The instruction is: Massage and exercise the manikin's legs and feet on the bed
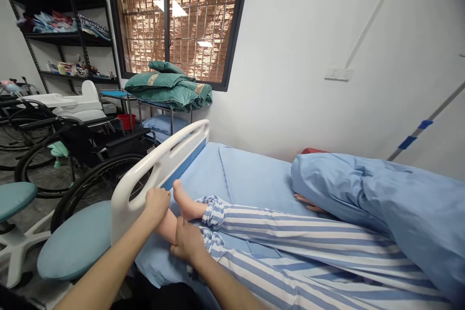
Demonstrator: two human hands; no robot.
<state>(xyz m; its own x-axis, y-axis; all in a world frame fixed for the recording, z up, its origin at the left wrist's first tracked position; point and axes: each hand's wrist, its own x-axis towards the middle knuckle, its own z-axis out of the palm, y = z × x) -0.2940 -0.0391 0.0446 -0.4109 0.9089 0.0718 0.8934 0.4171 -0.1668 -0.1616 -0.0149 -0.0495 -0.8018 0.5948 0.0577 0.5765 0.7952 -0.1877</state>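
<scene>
A figure in blue-and-white striped trousers (276, 230) lies on the bed, legs stretched toward the white footboard. My left hand (157, 203) is closed over the toe end of the near foot (167, 226), by the footboard. Around the ankle of that same foot, my right hand (189, 241) is wrapped with its thumb on the near side. The far foot (186, 203) rests beside it, toes up and untouched. Both trouser legs are bunched at the ankles. The toes of the near foot are hidden under my left fingers.
A white footboard (127, 186) edges the light blue sheet (250, 172). A blue quilt (378, 193) covers the upper body, with fingers (308, 203) showing beneath. Wheelchairs, a teal stool (78, 242), shelves (69, 36) and folded green bedding (169, 88) stand left and behind.
</scene>
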